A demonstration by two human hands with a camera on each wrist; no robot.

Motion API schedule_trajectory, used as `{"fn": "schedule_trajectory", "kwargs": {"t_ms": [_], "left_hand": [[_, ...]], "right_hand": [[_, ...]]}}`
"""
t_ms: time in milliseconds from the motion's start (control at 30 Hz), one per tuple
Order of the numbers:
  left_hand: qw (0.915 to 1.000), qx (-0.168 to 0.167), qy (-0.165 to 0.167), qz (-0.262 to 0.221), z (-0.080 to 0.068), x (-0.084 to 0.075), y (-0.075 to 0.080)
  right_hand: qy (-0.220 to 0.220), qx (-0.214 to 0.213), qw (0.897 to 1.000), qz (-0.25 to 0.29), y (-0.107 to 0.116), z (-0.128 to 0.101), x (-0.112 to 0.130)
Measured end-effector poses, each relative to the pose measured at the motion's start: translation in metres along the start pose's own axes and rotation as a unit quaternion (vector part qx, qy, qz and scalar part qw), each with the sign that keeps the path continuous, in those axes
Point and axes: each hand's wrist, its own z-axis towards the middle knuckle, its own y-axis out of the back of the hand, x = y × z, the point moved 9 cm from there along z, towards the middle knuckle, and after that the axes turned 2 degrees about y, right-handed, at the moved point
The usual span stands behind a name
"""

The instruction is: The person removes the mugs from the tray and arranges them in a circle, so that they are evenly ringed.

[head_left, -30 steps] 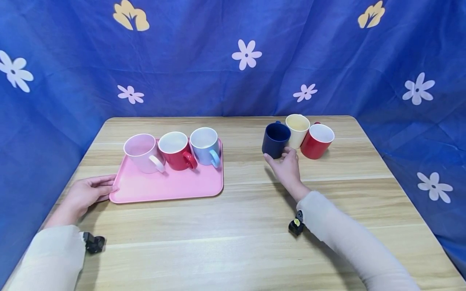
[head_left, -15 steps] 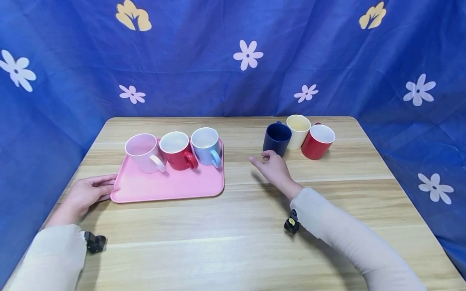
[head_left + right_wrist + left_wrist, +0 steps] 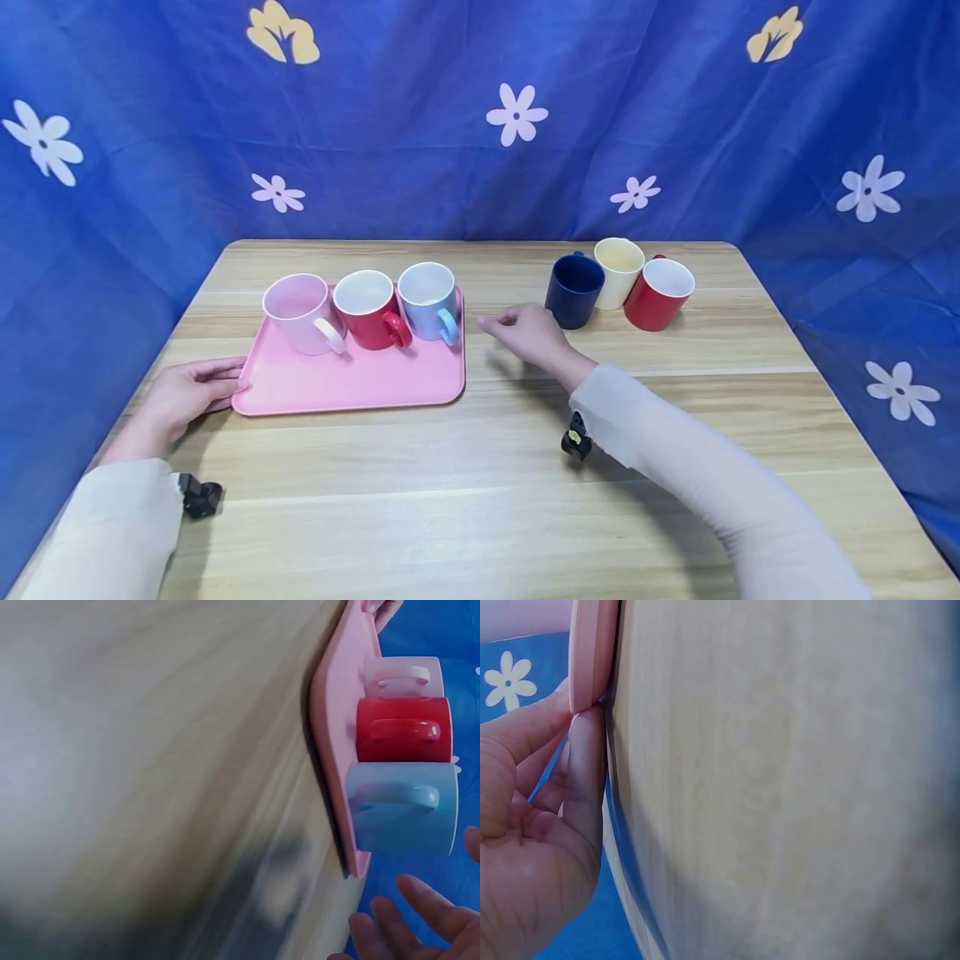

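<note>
A pink tray point(image 3: 352, 382) lies left of centre on the wooden table and carries a pink mug point(image 3: 295, 313), a red mug point(image 3: 366, 309) and a light blue mug point(image 3: 427, 301) in a row, handles toward me. My left hand point(image 3: 201, 389) lies flat on the table, its straight fingers point(image 3: 581, 772) touching the tray's left edge point(image 3: 592, 652). My right hand point(image 3: 521, 327) hovers empty between the tray and a navy mug point(image 3: 573, 290), its fingers relaxed. The right wrist view shows the tray point(image 3: 334, 742), the blue mug point(image 3: 401, 808) and my fingertips point(image 3: 424, 896) close by.
Beside the navy mug stand a cream mug point(image 3: 618, 272) and a second red mug point(image 3: 658, 293) at the back right. Blue flowered cloth point(image 3: 480, 125) hangs behind and around the table. Bare tabletop point(image 3: 450, 500) stretches toward me.
My right hand let go of the navy mug and moved left toward the tray. The navy mug stays by the other two. The left hand has not moved.
</note>
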Motion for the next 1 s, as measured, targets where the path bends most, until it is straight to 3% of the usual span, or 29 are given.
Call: {"fn": "schedule_trajectory", "kwargs": {"t_ms": [500, 1000], "left_hand": [[0.9998, -0.008, 0.009, 0.017, 0.000, 0.001, 0.000], [1.0000, -0.004, 0.006, 0.000, 0.001, 0.002, 0.002]], "right_hand": [[0.002, 0.076, 0.997, -0.027, -0.018, 0.019, 0.039], [-0.002, 0.086, 0.996, -0.035, -0.025, 0.036, 0.051]]}}
